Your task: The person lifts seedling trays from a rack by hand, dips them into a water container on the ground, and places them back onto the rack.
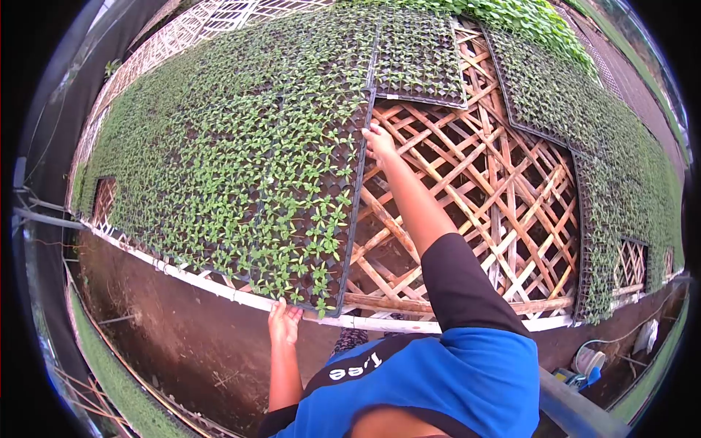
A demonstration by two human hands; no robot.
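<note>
Reaching out, my right hand [379, 141] closes on the far part of the tray's [241, 168] right edge, while my left hand [284, 321] grips its near corner from below, fingers curled under the rim, I think, as the seedlings hide them. The tray lies mostly left of both hands, its long axis running away from me. My left hand is the nearer. Right of my right arm, the bare lattice [475, 182] shows.
</note>
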